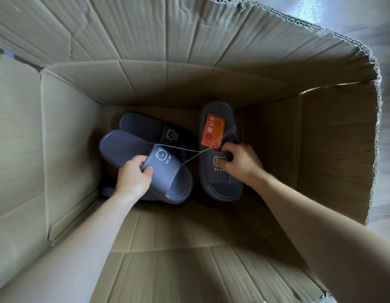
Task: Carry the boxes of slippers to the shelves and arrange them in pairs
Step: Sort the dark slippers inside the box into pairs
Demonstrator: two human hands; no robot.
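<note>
Slippers in cardboard box, left hand gripping one slipper, right hand gripping another slipper

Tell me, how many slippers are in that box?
3: front slipper in the left hand, rear slipper behind it, tagged slipper in the right hand. A fourth may hide underneath.

Two bare arms enter from the lower corners of the frame and meet near its centre, each hand gripping a slipper.
The left hand curls round the strap edge of a grey-blue rubber slipper with a bear logo, thumb on top of the strap and fingers tucked under it. The right hand grips the strap of a dark grey rubber slipper, thumb pressed on top, fingers hooked over the far edge.
</note>
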